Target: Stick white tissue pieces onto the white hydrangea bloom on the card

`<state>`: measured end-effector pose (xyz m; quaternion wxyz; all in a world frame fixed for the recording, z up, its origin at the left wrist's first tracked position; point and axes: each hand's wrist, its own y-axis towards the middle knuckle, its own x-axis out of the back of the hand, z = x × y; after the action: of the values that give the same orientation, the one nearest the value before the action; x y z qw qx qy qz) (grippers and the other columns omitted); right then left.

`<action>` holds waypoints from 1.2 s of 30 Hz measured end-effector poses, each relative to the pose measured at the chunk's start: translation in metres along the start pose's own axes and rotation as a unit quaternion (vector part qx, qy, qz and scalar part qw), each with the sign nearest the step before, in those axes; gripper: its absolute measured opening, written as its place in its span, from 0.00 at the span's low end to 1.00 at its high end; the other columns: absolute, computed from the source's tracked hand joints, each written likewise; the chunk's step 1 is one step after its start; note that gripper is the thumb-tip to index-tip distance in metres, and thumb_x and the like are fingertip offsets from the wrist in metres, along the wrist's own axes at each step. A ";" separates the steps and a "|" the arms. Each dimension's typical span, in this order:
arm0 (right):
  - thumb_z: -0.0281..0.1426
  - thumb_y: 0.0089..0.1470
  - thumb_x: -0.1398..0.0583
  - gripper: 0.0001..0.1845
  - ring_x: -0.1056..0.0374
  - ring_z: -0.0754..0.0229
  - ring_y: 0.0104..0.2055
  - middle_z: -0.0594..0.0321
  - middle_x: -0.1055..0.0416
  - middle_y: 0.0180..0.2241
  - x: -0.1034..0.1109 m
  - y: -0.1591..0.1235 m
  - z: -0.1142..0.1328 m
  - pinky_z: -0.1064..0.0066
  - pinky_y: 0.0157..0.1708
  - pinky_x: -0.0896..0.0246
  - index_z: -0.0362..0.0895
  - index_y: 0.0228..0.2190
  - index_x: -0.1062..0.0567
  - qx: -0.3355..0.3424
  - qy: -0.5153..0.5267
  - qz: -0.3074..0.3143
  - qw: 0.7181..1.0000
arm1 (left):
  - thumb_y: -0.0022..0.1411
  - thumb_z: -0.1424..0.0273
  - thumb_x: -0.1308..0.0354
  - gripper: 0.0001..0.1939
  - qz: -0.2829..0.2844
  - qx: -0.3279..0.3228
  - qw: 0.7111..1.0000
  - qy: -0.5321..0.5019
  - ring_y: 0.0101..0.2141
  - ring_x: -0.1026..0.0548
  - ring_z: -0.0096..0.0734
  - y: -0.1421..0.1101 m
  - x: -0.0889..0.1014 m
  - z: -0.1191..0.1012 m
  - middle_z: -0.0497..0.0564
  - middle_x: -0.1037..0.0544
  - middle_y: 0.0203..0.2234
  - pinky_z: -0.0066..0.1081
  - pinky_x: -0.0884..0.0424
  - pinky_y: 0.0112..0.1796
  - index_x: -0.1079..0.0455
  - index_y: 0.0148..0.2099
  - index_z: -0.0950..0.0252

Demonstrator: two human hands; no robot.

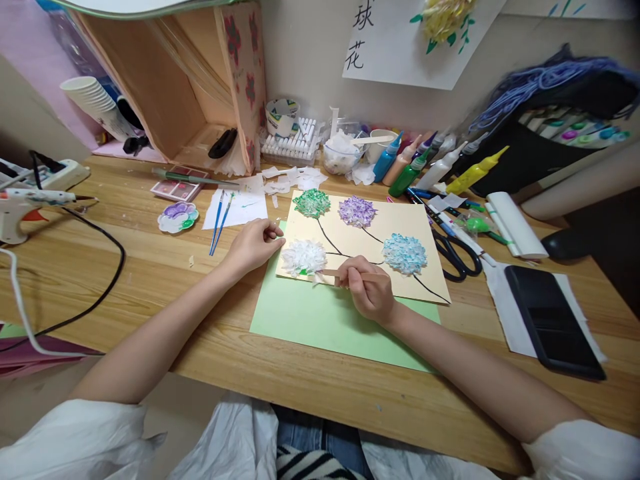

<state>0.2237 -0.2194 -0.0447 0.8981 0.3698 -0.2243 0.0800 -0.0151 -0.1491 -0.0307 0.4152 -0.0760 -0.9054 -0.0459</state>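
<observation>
A cream card [345,243] lies on a green sheet [320,327]. It bears fluffy paper flowers: a green one [311,203], a purple one [357,211], a blue one [405,253] and a white one [304,257] with a bit of green at its lower edge. Black stem lines run between them. My right hand [367,288] is closed around a thin pinkish-brown stick [330,272], whose tip meets the white flower's lower right side. Curled at the card's left edge, my left hand [255,243] has its thumb on that edge.
Left of the card are paintbrushes [220,223], a paint palette [177,217] and a glue gun [35,207] with its cord. Paint bottles [407,173] and a bowl of white scraps [343,150] stand behind. Scissors [457,257] and a phone [555,320] lie to the right.
</observation>
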 end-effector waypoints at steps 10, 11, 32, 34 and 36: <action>0.26 0.61 0.54 0.14 0.36 0.63 0.22 0.64 0.33 0.22 0.001 0.003 0.003 0.71 0.23 0.39 0.47 0.26 0.35 0.010 -0.009 0.015 1.000 | 0.52 0.64 0.42 0.09 -0.001 -0.004 1.000 -0.007 0.31 0.28 0.33 0.002 -0.004 0.006 0.51 0.25 0.30 0.31 0.33 0.33 0.29 0.34 0.64; 0.26 0.61 0.54 0.14 0.35 0.63 0.22 0.64 0.33 0.22 0.000 0.002 0.002 0.70 0.24 0.38 0.47 0.26 0.34 0.004 -0.007 0.014 1.000 | 0.52 0.64 0.42 0.09 0.000 -0.004 1.000 -0.010 0.31 0.28 0.33 0.003 -0.004 0.007 0.51 0.25 0.29 0.31 0.33 0.33 0.29 0.34 0.64; 0.33 0.64 0.54 0.17 0.34 0.65 0.22 0.64 0.34 0.25 -0.003 0.003 -0.003 0.71 0.23 0.37 0.46 0.25 0.34 -0.113 0.080 -0.009 0.990 | 0.52 0.64 0.42 0.10 0.002 -0.005 1.000 -0.009 0.32 0.28 0.33 0.004 -0.005 0.008 0.51 0.24 0.30 0.31 0.33 0.32 0.29 0.34 0.64; 0.32 0.64 0.54 0.17 0.35 0.65 0.21 0.64 0.34 0.24 -0.002 0.000 -0.002 0.70 0.22 0.38 0.46 0.25 0.35 -0.080 0.070 -0.023 0.994 | 0.52 0.64 0.42 0.10 0.001 -0.005 1.000 -0.007 0.31 0.28 0.33 0.004 -0.005 0.008 0.51 0.25 0.30 0.31 0.33 0.32 0.29 0.34 0.64; 0.31 0.63 0.54 0.16 0.36 0.65 0.21 0.65 0.34 0.23 0.000 -0.002 -0.001 0.71 0.22 0.39 0.46 0.26 0.34 -0.048 0.061 -0.027 0.997 | 0.52 0.64 0.42 0.09 0.000 -0.005 1.000 -0.007 0.31 0.28 0.33 0.003 -0.005 0.007 0.51 0.25 0.29 0.31 0.33 0.31 0.29 0.34 0.64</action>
<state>0.2247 -0.2204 -0.0469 0.9286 0.3267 -0.1628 0.0670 -0.0169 -0.1452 -0.0389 0.4087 -0.0781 -0.9080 -0.0501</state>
